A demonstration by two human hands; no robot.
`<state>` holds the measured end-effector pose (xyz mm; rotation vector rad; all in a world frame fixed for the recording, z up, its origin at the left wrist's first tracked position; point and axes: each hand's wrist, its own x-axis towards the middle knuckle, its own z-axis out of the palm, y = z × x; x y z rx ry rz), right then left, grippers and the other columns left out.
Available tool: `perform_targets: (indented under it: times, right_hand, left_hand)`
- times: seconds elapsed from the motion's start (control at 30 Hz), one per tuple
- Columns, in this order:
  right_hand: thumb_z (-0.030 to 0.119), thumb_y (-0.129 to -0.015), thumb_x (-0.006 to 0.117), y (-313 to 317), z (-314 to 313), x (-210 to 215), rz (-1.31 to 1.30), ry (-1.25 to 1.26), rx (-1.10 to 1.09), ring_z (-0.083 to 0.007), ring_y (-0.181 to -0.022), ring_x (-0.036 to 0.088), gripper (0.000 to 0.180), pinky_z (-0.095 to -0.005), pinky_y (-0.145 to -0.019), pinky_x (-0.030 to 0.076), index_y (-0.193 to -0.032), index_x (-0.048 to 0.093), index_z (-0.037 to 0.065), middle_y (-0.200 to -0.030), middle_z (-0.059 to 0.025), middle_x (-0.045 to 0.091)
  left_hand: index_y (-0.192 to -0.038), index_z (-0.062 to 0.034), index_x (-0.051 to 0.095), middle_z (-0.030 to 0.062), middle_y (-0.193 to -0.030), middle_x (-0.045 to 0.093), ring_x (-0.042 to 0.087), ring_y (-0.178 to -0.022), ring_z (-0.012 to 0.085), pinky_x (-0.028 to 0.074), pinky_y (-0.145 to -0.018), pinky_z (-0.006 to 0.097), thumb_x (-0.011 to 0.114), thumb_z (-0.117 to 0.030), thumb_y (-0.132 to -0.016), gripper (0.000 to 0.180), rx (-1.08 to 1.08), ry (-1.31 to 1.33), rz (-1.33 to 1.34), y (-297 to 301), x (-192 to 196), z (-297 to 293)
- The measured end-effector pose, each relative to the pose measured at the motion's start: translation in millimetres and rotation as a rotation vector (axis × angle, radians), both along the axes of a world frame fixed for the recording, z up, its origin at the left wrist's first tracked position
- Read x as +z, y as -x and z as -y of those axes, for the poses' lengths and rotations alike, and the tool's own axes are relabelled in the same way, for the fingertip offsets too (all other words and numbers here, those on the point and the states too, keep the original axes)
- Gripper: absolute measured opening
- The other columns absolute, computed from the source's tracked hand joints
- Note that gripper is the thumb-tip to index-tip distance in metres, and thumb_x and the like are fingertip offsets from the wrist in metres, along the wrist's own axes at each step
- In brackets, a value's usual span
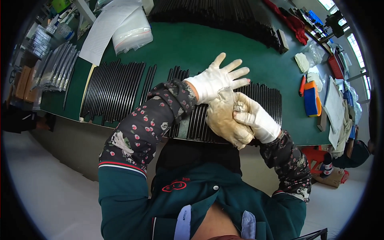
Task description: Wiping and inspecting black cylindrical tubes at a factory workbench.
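Note:
My left hand point(218, 78), in a white glove with one fingertip showing at its end, is open with its fingers spread over the table. Just in front of its palm hangs a soiled, yellowed work glove point(224, 116), its upper edge against the left hand. My right hand point(258, 118), also white-gloved, is closed on that worn glove, pinching its side. Beneath both hands lie rows of thin black rods point(266, 96), side by side. Further left are another row of black rods point(116, 88) and a few separate rods point(148, 82).
A big pile of black rods point(208, 14) lies at the back of the green table point(176, 44). Plastic bags point(134, 34) and a paper sheet point(106, 32) are at back left, bagged bundles point(58, 66) at far left. To the right are a blue-orange block point(312, 99) and a red-handled tool point(302, 86).

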<state>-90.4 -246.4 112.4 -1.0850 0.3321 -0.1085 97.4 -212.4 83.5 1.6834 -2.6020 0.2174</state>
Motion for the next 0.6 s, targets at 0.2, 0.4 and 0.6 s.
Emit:
perform_targets:
  times: [0.2, 0.4, 0.6]
  right_hand:
    - [0.013, -0.093, 0.061, 13, 21, 3, 0.024, 0.018, -0.222, -0.0073, -0.087, 0.057, 0.01, -0.0219, -0.081, 0.049, -0.099, 0.057, 0.006, -0.094, 0.0014, 0.059]
    - [0.01, -0.092, 0.061, 6, 28, 10, -0.166, 0.85, -0.36, -0.006, -0.08, 0.055, 0.017, -0.0216, -0.074, 0.047, -0.102, 0.063, -0.003, -0.086, -0.0025, 0.065]
    - [0.007, -0.085, 0.066, 4, 40, 22, -0.079, 0.904, -0.543, -0.0119, -0.095, 0.059, 0.039, -0.026, -0.082, 0.048, -0.121, 0.055, 0.0, -0.106, -0.0085, 0.065]
  left_hand:
    - [-0.133, -0.0066, 0.05, 0.0169, -0.13, 0.056, 0.055, -0.119, 0.0282, 0.044, -0.101, 0.041, 0.064, -0.035, -0.089, 0.054, 0.297, -0.579, -1.668, -27, 35, -32]
    - [-0.095, -0.0004, 0.061, -0.0023, -0.079, 0.056, 0.048, -0.072, 0.0053, 0.043, -0.064, 0.022, 0.069, -0.019, -0.083, 0.023, 0.352, -0.446, -1.364, 6, 38, -55]
    - [-0.098, -0.001, 0.062, -0.0004, -0.086, 0.06, 0.054, -0.076, 0.0055, 0.047, -0.067, 0.022, 0.07, -0.015, -0.083, 0.022, 0.538, -0.426, -1.598, -5, 44, -63]
